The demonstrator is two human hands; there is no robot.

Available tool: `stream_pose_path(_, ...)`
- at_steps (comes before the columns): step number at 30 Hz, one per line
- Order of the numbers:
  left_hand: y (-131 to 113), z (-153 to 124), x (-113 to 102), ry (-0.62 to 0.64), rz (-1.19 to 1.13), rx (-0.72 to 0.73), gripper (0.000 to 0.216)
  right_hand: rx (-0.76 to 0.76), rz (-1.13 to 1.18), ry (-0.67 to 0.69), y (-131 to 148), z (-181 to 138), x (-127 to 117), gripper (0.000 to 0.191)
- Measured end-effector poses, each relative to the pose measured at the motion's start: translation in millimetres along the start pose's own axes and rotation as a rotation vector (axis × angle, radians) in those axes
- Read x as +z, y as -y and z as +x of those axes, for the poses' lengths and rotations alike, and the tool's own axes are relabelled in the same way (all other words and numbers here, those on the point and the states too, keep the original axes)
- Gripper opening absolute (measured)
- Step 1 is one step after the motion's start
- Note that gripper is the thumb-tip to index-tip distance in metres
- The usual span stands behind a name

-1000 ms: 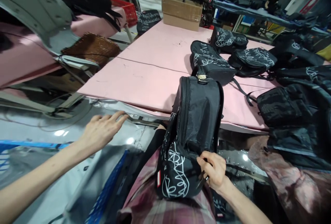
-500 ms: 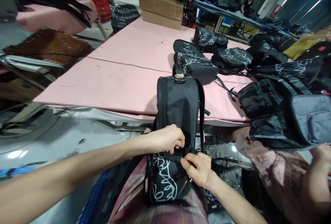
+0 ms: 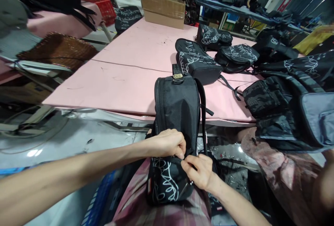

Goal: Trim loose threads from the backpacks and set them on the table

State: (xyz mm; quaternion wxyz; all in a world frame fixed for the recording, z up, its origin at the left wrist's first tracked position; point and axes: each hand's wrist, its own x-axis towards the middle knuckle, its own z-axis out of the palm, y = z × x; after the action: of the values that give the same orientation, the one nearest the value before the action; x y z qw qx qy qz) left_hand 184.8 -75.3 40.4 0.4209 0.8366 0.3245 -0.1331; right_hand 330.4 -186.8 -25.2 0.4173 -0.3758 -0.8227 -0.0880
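backpack [image 3: 177, 114] upright on lap, both hands' grip pinching its lower front, left hand [image 3: 167, 143], right hand [image 3: 199, 171]

A pink cloth-covered table [image 3: 125, 80] is seen ahead. A brown cardboard box [image 3: 161, 8] is set at its far end. Small black bags w/ white scribble print [image 3: 195, 62] are laid close together, approx. mid-table on the right. Black camouflage-pattern packs [image 3: 266, 95] are piled at the right edge. A brown wicker basket [image 3: 58, 50] and a red plastic crate [image 3: 104, 8] are placed left of the table, apart from it.
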Motion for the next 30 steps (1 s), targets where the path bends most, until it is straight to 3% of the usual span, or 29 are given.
stream_pose_path(8, -3, -9, 10, -0.026, 0.293, 0.075, 0.015, -0.005, 0.017, -0.040, 1, 7, -4, 0.022)
stream_pose_path(12, -1, -18, 30, -0.207, 0.406, 0.073, 0.025, 0.008, 0.013, -0.041, 0, 4, -2, 0.018)
stream_pose_path(15, 0, -20, 32, -0.369, 0.247, 0.060, 0.016, 0.010, 0.010, -0.020, 0, 3, -2, 0.019)
stream_pose_path(17, -3, -22, 23, -0.450, 0.007, 0.001, 0.017, 0.011, 0.016, -0.018, -1, 4, -3, 0.020)
stream_pose_path(20, -2, -36, 0, -0.439, -0.411, -0.035, 0.023, 0.010, 0.022, -0.024, -1, 5, -5, 0.021)
stream_pose_path(22, 7, -54, -13, -0.431, -0.510, 0.017, 0.027, 0.014, 0.019, -0.035, 0, 5, -5, 0.021)
stream_pose_path(24, 22, -73, -20, -0.458, -0.373, -0.016, 0.033, 0.027, 0.017, -0.043, 0, 6, -4, 0.021)
stream_pose_path(28, 39, -92, -9, -0.491, 0.282, -0.292, 0.040, 0.022, 0.018, -0.053, -1, 7, -2, 0.020)
stream_pose_path(30, 30, -82, 4, -0.467, 0.417, -0.231, 0.031, -0.003, 0.022, -0.043, -1, 8, -2, 0.021)
